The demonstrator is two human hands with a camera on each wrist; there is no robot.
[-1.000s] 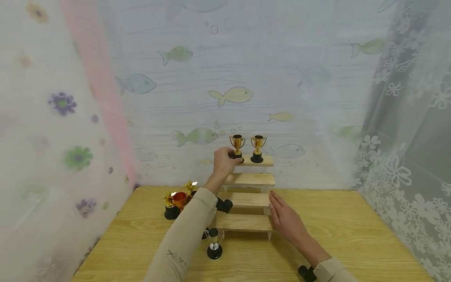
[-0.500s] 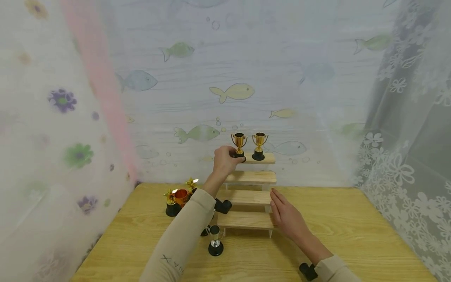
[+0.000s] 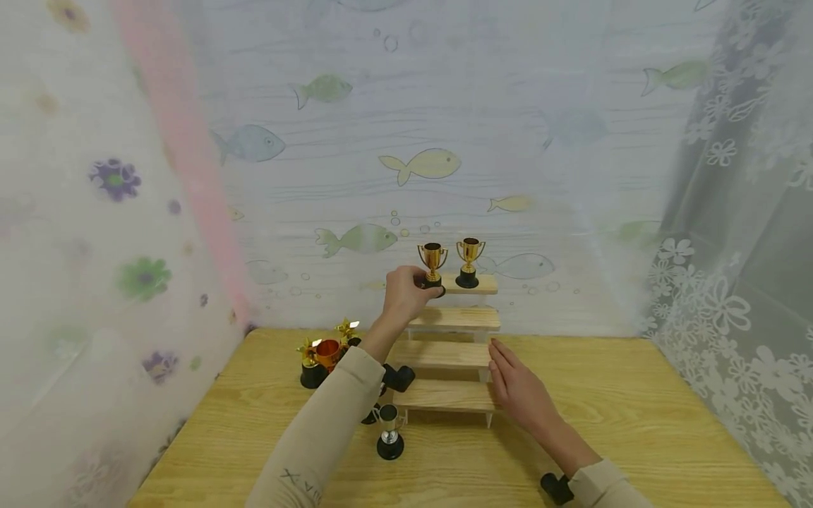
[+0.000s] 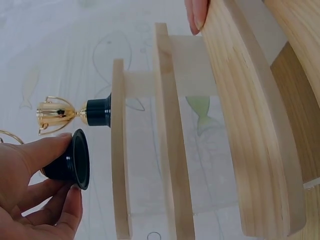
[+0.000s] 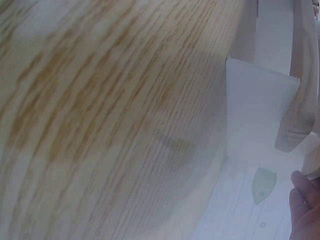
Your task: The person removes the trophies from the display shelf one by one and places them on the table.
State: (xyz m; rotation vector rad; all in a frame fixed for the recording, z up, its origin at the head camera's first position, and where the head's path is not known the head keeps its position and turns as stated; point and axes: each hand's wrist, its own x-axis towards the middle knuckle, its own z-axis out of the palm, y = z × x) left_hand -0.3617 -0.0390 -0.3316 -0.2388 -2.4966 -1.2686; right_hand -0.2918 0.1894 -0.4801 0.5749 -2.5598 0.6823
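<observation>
My left hand [image 3: 406, 296] grips a small gold trophy cup [image 3: 432, 257] by its black base [image 4: 70, 161], at the left end of the stepped wooden stand's top shelf [image 3: 479, 284]. In the left wrist view a gap shows between that base and the shelf. A matching gold trophy [image 3: 470, 252] stands upright on the same shelf, to the right. My right hand [image 3: 524, 395] rests its straight fingers against the right side of the stand, by the lower shelves [image 3: 447, 354]. Only those fingertips [image 5: 304, 192] show in the right wrist view.
A silver trophy [image 3: 389, 427] stands on the wooden table [image 3: 635, 423], left of the stand's front, a dark base partly hidden behind it. Further left are gold star trophies [image 3: 311, 363] and an orange-bronze cup [image 3: 328, 353], partly covered by my left sleeve. A fish-print curtain [image 3: 540, 141] hangs behind.
My left hand and the gripped trophy have shifted slightly lower relative to the other gold trophy. The right hand stays at the stand's side. The head view has tilted a little.
</observation>
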